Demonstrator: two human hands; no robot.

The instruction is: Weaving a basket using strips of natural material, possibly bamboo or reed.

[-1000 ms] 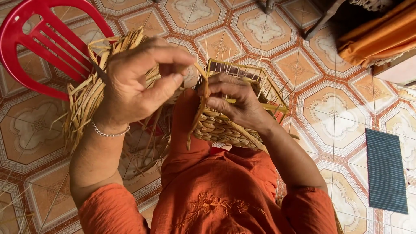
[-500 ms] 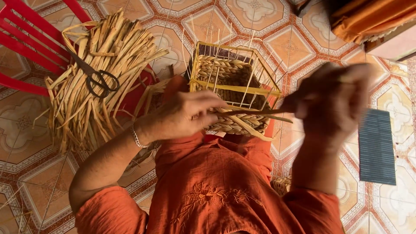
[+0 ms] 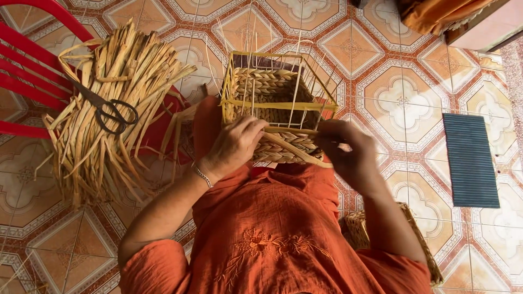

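A square half-woven basket (image 3: pixel 272 92) with a yellow wire frame and thin upright canes rests on my lap, over my orange clothing. My left hand (image 3: pixel 234 144) presses against its near woven wall, fingers curled on the braid. My right hand (image 3: pixel 348 152) pinches a flat straw strand (image 3: pixel 297 149) that runs across the front of the basket toward the left hand. The lower part of the near wall is hidden behind both hands.
A thick bundle of dried straw strands (image 3: pixel 109 109) lies on a red plastic chair (image 3: pixel 32 71) at the left, with black scissors (image 3: pixel 106 109) on top. A dark ribbed mat (image 3: pixel 469 160) lies on the patterned tile floor at right. Another woven piece (image 3: pixel 419 239) sits under my right arm.
My left hand left the straw bundle and came to the basket. My right hand pulled a strand out to the right, then drew back in close to the basket's front wall.
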